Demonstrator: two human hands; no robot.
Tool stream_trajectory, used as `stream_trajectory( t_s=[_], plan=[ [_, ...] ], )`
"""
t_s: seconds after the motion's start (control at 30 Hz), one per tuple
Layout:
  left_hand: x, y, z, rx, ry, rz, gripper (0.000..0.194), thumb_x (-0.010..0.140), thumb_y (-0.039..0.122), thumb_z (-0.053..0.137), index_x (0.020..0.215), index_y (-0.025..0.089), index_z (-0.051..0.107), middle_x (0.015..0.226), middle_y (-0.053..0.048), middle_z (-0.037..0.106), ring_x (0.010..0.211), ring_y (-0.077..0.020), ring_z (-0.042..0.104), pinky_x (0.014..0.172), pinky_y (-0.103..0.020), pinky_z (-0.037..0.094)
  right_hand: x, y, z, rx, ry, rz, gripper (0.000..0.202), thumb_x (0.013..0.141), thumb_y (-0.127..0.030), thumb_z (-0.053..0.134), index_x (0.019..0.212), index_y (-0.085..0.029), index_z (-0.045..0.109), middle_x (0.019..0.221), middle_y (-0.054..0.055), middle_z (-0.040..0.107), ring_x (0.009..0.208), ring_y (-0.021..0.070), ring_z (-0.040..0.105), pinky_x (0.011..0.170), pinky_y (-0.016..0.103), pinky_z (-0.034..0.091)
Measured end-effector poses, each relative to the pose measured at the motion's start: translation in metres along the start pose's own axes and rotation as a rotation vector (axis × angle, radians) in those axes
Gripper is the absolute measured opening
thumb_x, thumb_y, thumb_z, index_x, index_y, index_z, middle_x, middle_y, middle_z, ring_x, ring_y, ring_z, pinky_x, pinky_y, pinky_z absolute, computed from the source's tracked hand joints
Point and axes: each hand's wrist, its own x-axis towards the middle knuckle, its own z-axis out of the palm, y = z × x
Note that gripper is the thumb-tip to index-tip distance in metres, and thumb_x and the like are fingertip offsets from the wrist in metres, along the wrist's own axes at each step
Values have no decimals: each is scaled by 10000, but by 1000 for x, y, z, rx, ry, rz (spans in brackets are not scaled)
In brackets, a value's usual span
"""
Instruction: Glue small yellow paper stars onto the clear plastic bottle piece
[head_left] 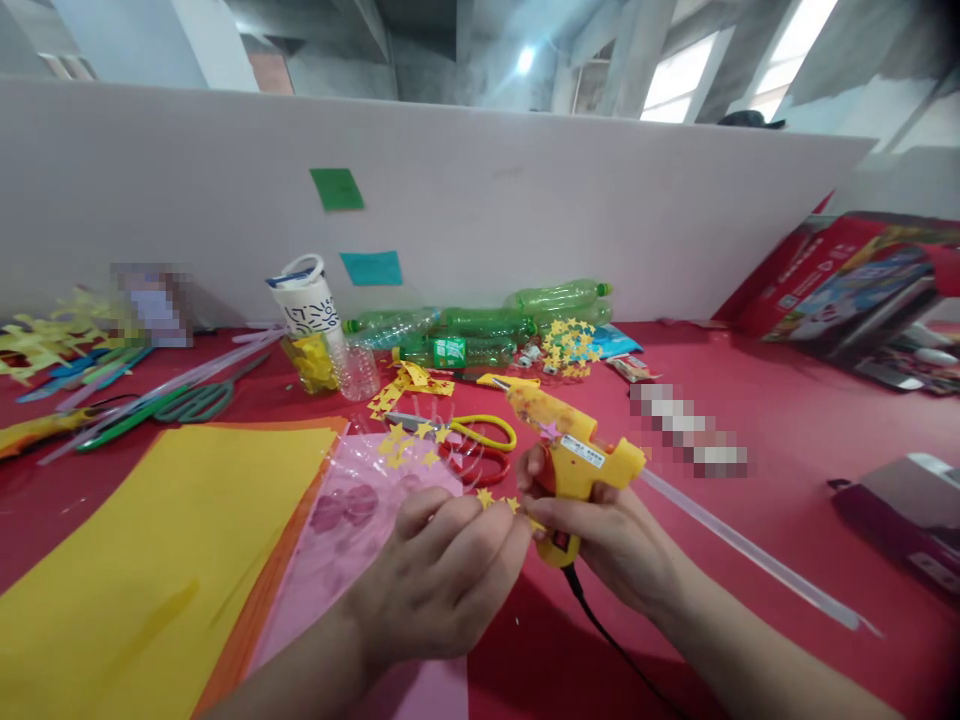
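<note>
- A yellow plastic hot-glue gun (571, 450) is gripped at its handle by the right hand (607, 535), fingers wrapped shut around it, nozzle aimed up and to the left above the red table covering (787, 440).
- A clear glue stick (750, 550) is seen jutting from the gun's rear, and a black cord (600, 625) trails down from the handle.
- The left hand (442, 570) is held just beside the gun, fingertips pinched together on a small yellow paper star (485, 496).
- More yellow stars are scattered over a pink sheet under clear wrap (352, 520), beside a large yellow paper sheet (150, 540).
- Yellow-handled scissors (465, 430) and red-handled scissors (476, 462) are laid just beyond the hands.
- Green plastic bottles (487, 325) are lined along the white partition (525, 200).
</note>
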Motion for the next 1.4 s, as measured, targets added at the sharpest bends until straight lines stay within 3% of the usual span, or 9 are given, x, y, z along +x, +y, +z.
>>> stream_trajectory(
  t_s=[0.07, 0.23, 0.4, 0.57, 0.8, 1.0, 1.17, 1.3, 1.4],
  plan=[
    [1, 2, 0, -89, -4, -120, 249, 832, 67, 509, 1065, 129, 572, 933, -80, 626, 856, -192, 533, 763, -340, 391, 0, -3, 0, -105, 16, -57, 106, 771, -162, 626, 827, -212, 550, 751, -26, 472, 657, 109, 426, 583, 223, 371],
    [14, 10, -5, -542, -139, -728, 53, 864, 154, 494, 863, 186, 536, 739, -9, 539, 626, -122, 489, 548, -249, 391, -2, -8, 7, -389, 72, -230, 143, 769, -183, 597, 831, -243, 484, 757, -20, 491, 679, 140, 501, 628, 269, 446],
    [25, 15, -5, -737, -196, -977, 70, 801, 172, 519, 738, 196, 537, 638, 25, 508, 538, -104, 451, 481, -228, 366, -2, 2, 3, -676, 73, -390, 161, 791, -144, 568, 863, -260, 481, 840, 0, 538, 761, 165, 555, 727, 320, 468],
    [29, 12, -11, -822, -134, -1000, 153, 769, 92, 491, 664, 194, 533, 617, 27, 509, 569, -107, 474, 508, -225, 383, -5, 1, 0, -757, 71, -398, 86, 809, -215, 583, 871, -258, 541, 876, 23, 560, 802, 191, 561, 727, 329, 477],
    [26, -20, -46, -556, 213, -939, 143, 824, 110, 545, 735, 214, 585, 707, 26, 529, 647, -104, 489, 554, -223, 382, -10, -15, -9, -449, -42, -178, 125, 842, -323, 583, 954, -292, 628, 882, 54, 618, 694, 196, 570, 546, 305, 464],
    [21, -37, -43, -604, 304, -1058, 152, 804, 117, 544, 674, 190, 571, 666, 23, 504, 622, -109, 460, 548, -231, 373, -1, -21, 8, -481, -135, -164, 169, 815, -414, 593, 932, -317, 668, 778, 60, 653, 668, 240, 624, 560, 362, 505],
    [18, -36, -37, -565, 288, -1029, 147, 817, 129, 534, 689, 186, 580, 683, 16, 502, 637, -117, 474, 573, -248, 373, -12, -6, 22, -400, 43, -190, 465, 753, -444, 659, 1203, -397, 551, 981, 70, 686, 811, 295, 670, 690, 438, 551],
    [16, -35, -34, -524, 279, -1000, 156, 829, 123, 523, 698, 187, 577, 691, 16, 502, 633, -114, 471, 568, -248, 363, -15, 9, 1, -473, 104, -248, 425, 764, -452, 642, 1181, -399, 581, 926, 70, 709, 803, 304, 676, 732, 466, 563],
    [16, -34, -32, -528, 274, -982, 157, 830, 118, 524, 699, 186, 578, 681, 19, 493, 620, -110, 463, 556, -246, 354, -13, 17, -17, -619, 138, -308, 437, 756, -425, 654, 1186, -380, 592, 1074, 89, 685, 916, 326, 659, 750, 485, 570]
  ],
)
